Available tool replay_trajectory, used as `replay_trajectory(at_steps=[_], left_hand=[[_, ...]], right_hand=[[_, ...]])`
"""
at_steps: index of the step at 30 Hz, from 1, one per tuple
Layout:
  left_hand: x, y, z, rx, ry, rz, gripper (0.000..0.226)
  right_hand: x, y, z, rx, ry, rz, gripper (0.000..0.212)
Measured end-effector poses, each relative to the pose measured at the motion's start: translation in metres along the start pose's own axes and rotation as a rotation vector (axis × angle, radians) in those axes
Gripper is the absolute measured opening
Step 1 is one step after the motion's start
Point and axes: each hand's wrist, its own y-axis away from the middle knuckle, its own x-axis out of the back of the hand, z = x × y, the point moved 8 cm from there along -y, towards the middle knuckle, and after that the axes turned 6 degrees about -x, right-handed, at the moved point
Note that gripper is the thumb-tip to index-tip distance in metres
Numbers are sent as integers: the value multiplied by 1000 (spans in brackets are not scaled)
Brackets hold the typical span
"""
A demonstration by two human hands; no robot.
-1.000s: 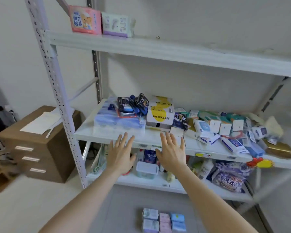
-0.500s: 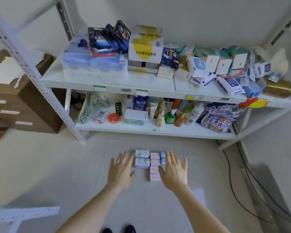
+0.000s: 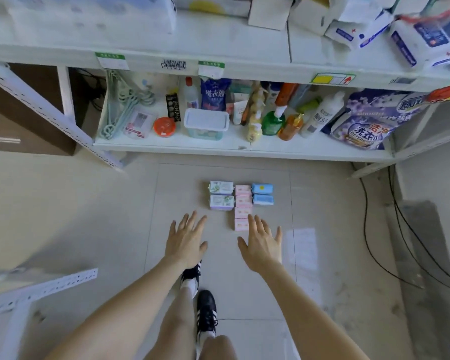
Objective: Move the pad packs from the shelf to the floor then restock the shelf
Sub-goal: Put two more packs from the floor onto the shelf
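Hands: left hand (image 3: pixel 186 241) and right hand (image 3: pixel 261 246) were spread open, empty, near packs (image 3: pixel 240 202) | risk: hasty scoop could scatter rows or drop packs.

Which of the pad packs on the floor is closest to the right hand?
The small pink rectangular pad pack at the near end of the middle column; the right hand has fingertips at its edge.
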Motion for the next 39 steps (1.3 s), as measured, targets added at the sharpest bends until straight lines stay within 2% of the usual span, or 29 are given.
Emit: replay_trajectory(at_steps=[9, 20, 25, 39], left_hand=[[-31, -121, -72, -14, -80, -63, 67], [-149, -278, -111, 21, -5, -85, 67], [-199, -338, -127, -16, -31, -96, 67], [-248, -481, -161, -153, -60, -26, 78]], right_hand=[[-71, -128, -24, -20, -44, -91, 69], [-207, -283, -19, 17, -29, -133, 72], [-264, -337, -11, 24, -5, -162, 74], [-347, -437, -6, 124, 27, -37, 92]])
